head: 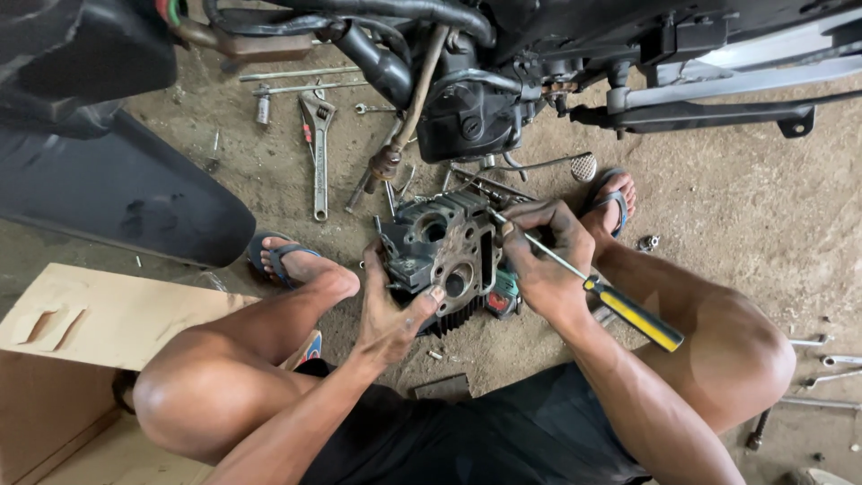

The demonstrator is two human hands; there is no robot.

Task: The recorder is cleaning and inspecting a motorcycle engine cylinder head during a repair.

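A dark grey engine cylinder head (440, 247) stands on the dirt floor between my knees. My left hand (391, 310) grips its lower left side, thumb pressed against the face near a round port. In my right hand (543, 260) I hold a screwdriver (628, 310) with a yellow and black handle. Its thin metal shaft runs up and left across my fingers to the top right of the cylinder head. Both hands are smeared with grease.
A motorcycle engine (467, 108) and frame hang above. An adjustable wrench (317, 153), a socket (262, 108) and long rods (301, 74) lie on the floor at upper left. Spanners (831, 364) lie at right. A wooden box (99, 314) sits at left. My sandalled feet (301, 265) flank the part.
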